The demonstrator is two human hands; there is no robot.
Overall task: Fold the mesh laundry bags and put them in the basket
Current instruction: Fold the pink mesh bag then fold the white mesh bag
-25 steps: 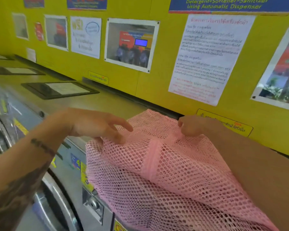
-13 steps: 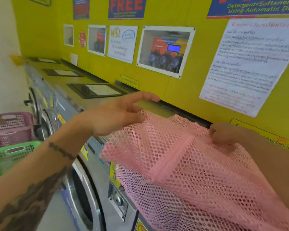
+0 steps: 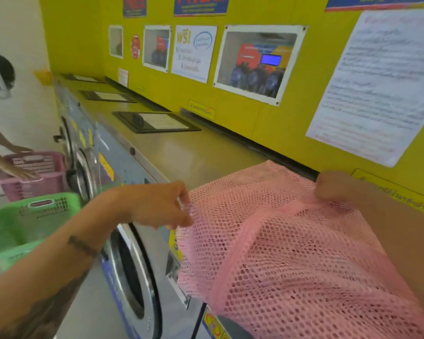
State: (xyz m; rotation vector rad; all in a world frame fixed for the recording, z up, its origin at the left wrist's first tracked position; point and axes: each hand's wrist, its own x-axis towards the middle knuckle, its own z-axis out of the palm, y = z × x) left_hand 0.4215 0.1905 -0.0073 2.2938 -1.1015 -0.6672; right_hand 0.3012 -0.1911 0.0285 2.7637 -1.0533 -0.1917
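A pink mesh laundry bag (image 3: 279,241) lies across the top of the washing machines and hangs down over their front. My left hand (image 3: 162,206) pinches the bag's left edge near the front of the machine top. At the bag's far right side, close to the yellow wall, my right hand (image 3: 333,185) is closed on a fold of the mesh. A green plastic basket (image 3: 22,223) stands low at the left, under my left forearm.
A row of steel washing machines (image 3: 132,265) runs along the yellow wall (image 3: 255,113), with lids on the flat top (image 3: 181,152). At the far left another person's hands hold a pink basket (image 3: 34,174).
My left hand has dropped from flat on the bag's far left corner to pinching its left edge lower down. The view has swung left, showing the green and pink baskets more fully.
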